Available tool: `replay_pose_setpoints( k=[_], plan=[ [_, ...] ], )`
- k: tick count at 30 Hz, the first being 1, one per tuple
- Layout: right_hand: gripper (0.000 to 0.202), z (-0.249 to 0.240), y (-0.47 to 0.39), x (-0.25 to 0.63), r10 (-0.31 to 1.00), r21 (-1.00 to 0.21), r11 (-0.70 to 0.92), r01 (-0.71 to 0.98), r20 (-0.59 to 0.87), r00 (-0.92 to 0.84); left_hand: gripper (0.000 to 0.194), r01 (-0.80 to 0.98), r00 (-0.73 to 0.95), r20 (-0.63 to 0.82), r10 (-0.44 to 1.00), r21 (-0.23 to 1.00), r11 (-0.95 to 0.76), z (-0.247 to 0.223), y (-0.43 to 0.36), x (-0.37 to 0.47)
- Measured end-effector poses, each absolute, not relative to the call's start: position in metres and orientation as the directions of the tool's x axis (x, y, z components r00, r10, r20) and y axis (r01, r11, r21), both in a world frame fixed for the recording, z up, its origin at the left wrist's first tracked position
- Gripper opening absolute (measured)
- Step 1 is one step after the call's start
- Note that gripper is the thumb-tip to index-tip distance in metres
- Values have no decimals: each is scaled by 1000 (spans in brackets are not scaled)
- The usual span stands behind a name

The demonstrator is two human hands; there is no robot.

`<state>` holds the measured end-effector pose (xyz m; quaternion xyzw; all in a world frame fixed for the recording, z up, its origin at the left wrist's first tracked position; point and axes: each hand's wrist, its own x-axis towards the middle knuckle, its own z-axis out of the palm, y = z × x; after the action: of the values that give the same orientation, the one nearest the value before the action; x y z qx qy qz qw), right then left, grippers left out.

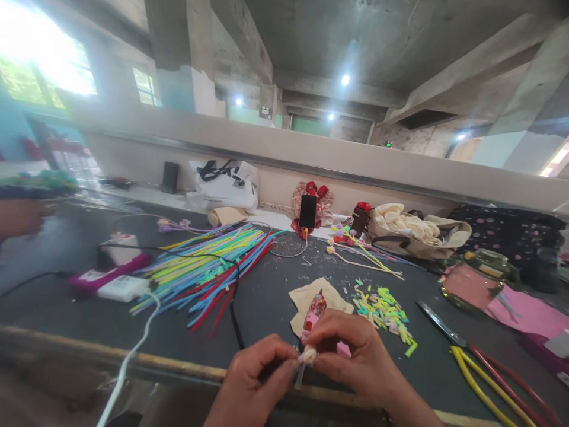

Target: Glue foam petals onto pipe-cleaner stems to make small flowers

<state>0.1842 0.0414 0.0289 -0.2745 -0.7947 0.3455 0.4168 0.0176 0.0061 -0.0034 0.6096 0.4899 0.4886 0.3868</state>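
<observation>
My left hand (262, 376) and my right hand (355, 356) meet near the table's front edge. Between their fingertips is a small cream flower-like piece (310, 354), pinched by my right thumb and forefinger. The left thumb and forefinger close on its pale stem end at the left. A thin translucent strip (300, 375) hangs below. Just behind the hands, a pink glue gun (316, 306) with a dark tip lies on a beige cloth (336, 299). Short green, yellow and white cut pieces (384, 311) are heaped right of the cloth.
Long coloured stems (208, 261) spread across the left, beside a magenta power strip (109, 276) and cables. Large scissors (462, 341) lie at right, near a green-lidded jar (478, 279). A phone (307, 211), finished flowers (340, 234), a red-capped bottle (360, 218) and bags stand behind. Someone's blurred hand (22, 218) shows far left.
</observation>
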Motion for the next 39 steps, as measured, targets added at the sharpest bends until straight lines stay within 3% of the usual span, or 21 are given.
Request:
replay_pose_setpoints(
  k=[8,17,21,24,28,34,39],
  plan=[
    [4,28,42,184,714,-758,629,173,474,-516,17,239,41,224,974,944,-227,-2,5,17],
    [5,25,43,183,711,-765,632,125,509,-485,16,123,49,165,985,978,-170,-10,6,20],
    [18,21,44,189,739,-854,521,-2,452,-499,13,105,-2,198,980,975,-197,-15,7,18],
    [23,17,44,192,820,-911,400,-104,406,-403,10,133,-42,251,967,961,-244,-17,8,13],
    [15,13,40,189,895,-941,339,-21,329,-300,9,158,-92,309,947,943,-292,-16,8,10],
    [12,13,33,179,845,-857,482,180,400,-354,9,212,-88,347,934,922,-323,-14,8,11],
    [13,17,34,177,741,-764,630,141,538,-401,9,253,-51,413,909,886,-388,-17,9,11]
  ],
)
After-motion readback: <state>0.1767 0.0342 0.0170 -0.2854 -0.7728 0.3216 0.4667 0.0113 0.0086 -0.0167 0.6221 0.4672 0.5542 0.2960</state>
